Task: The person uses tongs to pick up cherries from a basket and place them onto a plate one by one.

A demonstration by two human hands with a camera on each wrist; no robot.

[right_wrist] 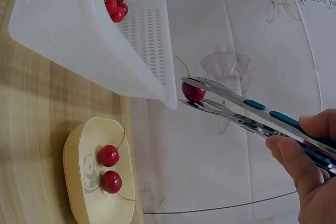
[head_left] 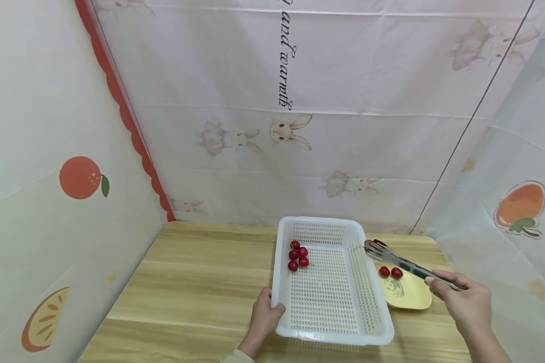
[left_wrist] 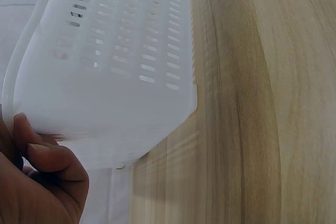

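My left hand grips the near left rim of a white perforated plastic basket, thumb over the edge. Several red cherries lie together at the basket's far left. In my right hand is a pair of metal tongs with green grip inlays, pinched between thumb and fingers. Between the tong tips a single cherry with a green stem is held in the air, near the basket's right rim. Below the tongs, two cherries with stems rest on a yellow plate with a panda print.
The basket and plate stand side by side on a wood-grain table. Printed cloth walls with rabbits and fruit enclose the table at the back and both sides.
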